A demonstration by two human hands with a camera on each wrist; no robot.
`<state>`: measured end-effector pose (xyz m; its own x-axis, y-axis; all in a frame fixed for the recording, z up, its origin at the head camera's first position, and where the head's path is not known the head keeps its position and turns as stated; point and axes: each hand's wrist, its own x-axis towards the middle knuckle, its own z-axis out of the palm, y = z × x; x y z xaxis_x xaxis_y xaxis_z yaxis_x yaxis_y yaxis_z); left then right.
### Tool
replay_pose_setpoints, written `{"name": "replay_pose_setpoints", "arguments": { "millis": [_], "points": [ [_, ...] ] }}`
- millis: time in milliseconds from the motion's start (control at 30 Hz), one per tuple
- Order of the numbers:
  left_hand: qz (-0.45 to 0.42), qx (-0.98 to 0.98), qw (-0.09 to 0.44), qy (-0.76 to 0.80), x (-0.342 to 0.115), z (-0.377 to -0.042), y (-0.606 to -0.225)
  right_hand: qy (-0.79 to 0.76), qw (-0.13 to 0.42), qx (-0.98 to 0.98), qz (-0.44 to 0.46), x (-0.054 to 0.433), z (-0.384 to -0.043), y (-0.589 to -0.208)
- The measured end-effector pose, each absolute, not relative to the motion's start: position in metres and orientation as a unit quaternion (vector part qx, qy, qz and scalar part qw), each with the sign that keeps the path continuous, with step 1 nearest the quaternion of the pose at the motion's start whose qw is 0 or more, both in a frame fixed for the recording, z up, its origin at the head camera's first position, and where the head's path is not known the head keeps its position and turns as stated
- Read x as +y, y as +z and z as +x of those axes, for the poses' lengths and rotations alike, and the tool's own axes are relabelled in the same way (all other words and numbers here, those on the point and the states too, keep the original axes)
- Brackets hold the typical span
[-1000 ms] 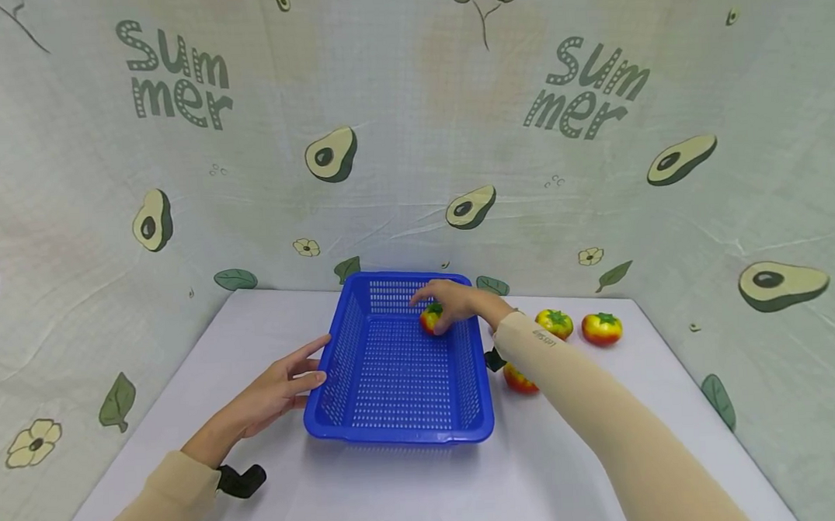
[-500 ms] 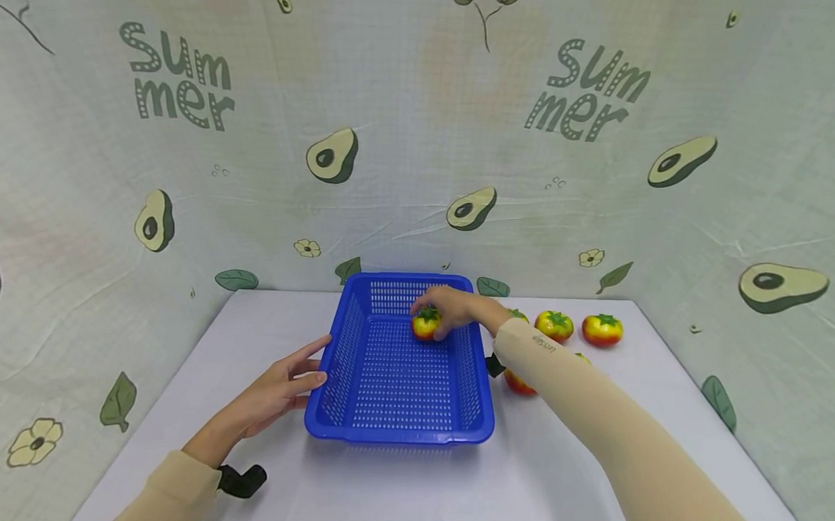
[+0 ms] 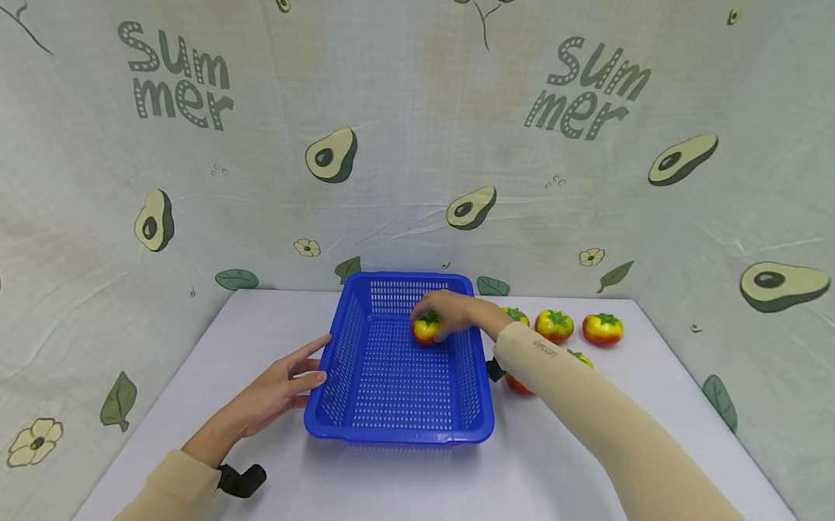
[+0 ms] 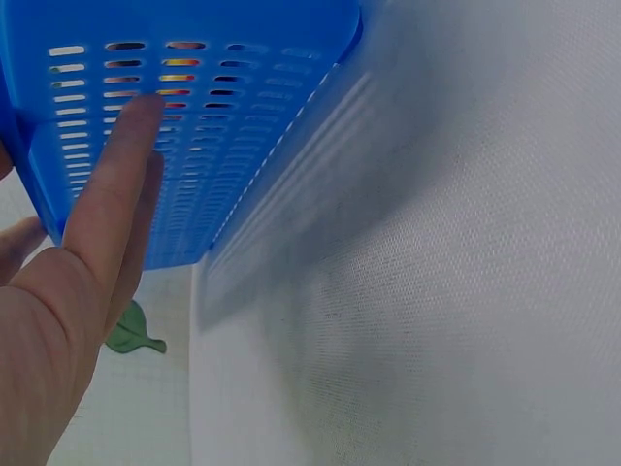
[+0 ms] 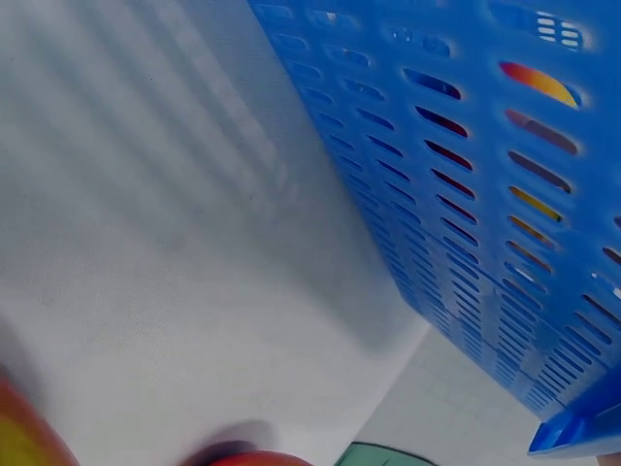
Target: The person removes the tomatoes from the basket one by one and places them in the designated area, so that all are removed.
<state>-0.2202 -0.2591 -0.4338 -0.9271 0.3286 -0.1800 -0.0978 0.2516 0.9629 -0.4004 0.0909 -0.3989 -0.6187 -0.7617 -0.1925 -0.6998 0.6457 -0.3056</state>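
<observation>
A red-and-yellow tomato with a green leafy top is inside the blue plastic basket, towards its back right. My right hand grips it from above, fingers on the far side and thumb nearer me. Whether the tomato touches the basket floor I cannot tell. At the basket's left side, my left hand has its fingers spread, with fingertips touching the rim and outer wall. In the left wrist view, a fairly straight finger of the left hand lies against the slotted wall. The right wrist view shows no fingers.
More tomatoes lie on the white table right of the basket: one at the back, another farther right, and others partly hidden by my right forearm. A printed cloth stands behind and at both sides.
The tomato, held in my right hand, has shifted slightly left and lower within the basket. My left hand and the basket have kept their place.
</observation>
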Motion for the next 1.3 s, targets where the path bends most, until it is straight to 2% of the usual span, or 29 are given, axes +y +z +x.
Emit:
{"name": "replay_pose_setpoints", "arguments": {
  "millis": [267,667,900,1300],
  "points": [
    [0.075,0.774,0.177,0.603,-0.257,-0.221,-0.432,-0.121,0.133,0.886,-0.428,0.100,-0.392,-0.385],
    [0.072,0.776,0.176,0.601,-0.258,-0.222,-0.432,-0.153,0.095,0.875,-0.449,0.129,-0.367,-0.328],
    [0.069,0.779,0.173,0.599,-0.258,-0.220,-0.432,-0.154,0.063,0.887,-0.431,0.168,-0.350,-0.307],
    [0.072,0.780,0.171,0.598,-0.257,-0.220,-0.434,-0.136,0.024,0.918,-0.371,0.256,-0.323,-0.303]
  ]
}}
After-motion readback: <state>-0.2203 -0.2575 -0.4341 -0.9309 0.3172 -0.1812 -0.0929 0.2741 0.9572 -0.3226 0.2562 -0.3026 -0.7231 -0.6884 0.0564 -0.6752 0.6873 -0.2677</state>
